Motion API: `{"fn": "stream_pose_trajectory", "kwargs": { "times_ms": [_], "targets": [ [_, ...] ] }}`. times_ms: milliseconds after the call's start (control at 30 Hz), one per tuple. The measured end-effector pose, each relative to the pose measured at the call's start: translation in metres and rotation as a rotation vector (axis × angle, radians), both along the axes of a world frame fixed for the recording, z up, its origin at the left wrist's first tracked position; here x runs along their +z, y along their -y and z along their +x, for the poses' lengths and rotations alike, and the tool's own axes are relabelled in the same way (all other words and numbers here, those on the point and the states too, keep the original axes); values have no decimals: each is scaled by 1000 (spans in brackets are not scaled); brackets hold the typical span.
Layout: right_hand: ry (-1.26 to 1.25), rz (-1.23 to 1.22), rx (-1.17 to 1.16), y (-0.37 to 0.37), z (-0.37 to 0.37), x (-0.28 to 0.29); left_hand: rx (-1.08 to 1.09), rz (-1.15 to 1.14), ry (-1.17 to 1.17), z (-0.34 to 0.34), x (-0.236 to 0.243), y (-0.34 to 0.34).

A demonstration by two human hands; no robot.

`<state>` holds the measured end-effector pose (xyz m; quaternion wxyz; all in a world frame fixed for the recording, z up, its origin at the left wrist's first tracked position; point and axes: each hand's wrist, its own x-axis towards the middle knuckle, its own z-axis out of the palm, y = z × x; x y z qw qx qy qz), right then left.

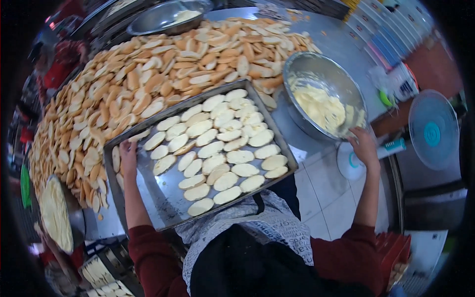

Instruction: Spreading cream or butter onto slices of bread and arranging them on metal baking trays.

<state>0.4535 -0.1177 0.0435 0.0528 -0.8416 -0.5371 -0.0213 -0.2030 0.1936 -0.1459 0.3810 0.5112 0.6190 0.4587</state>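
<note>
A large metal tray (168, 198) lies in front of me, tilted across the view. Rows of oval bread slices (213, 148) coated in pale cream cover its middle and right. My left hand (129, 157) is at the tray's left side, its fingertips closed on the end of a bread slice (140, 135). Plainer slices (117, 158) lie along that side. At the right, a steel bowl (299, 111) holds pale yellow cream (319, 105). My right hand (363, 144) is at the bowl's near right rim, fingers curled over the edge; what they grip is hidden.
A big heap of bread slices (163, 74) spreads behind and left of the tray. Another steel bowl (163, 17) stands at the back, and a cream-filled bowl (55, 215) at left. A fan (433, 133) and plastic drawers (388, 32) are on the right. Other people are at far left.
</note>
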Motion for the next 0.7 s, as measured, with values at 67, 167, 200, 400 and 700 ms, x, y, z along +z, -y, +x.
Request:
{"fn": "stream_pose_trajectory", "kwargs": {
  "times_ms": [67, 167, 200, 400, 700],
  "targets": [
    [-8, -26, -24, -4, 1, 1, 38, -91, 219, -2, -6, -6],
    [28, -41, -103, -10, -6, 12, 67, -158, 432, -10, -24, -21],
    [24, -41, -120, -8, -1, 11, 108, -202, 522, -11, -27, -24],
    [-48, -135, -63, -6, 7, 7, 160, -226, 637, 10, -22, -25],
    [191, -50, -45, -21, 1, 43, 287, 26, 618, 0, -2, 2]
  ]
}}
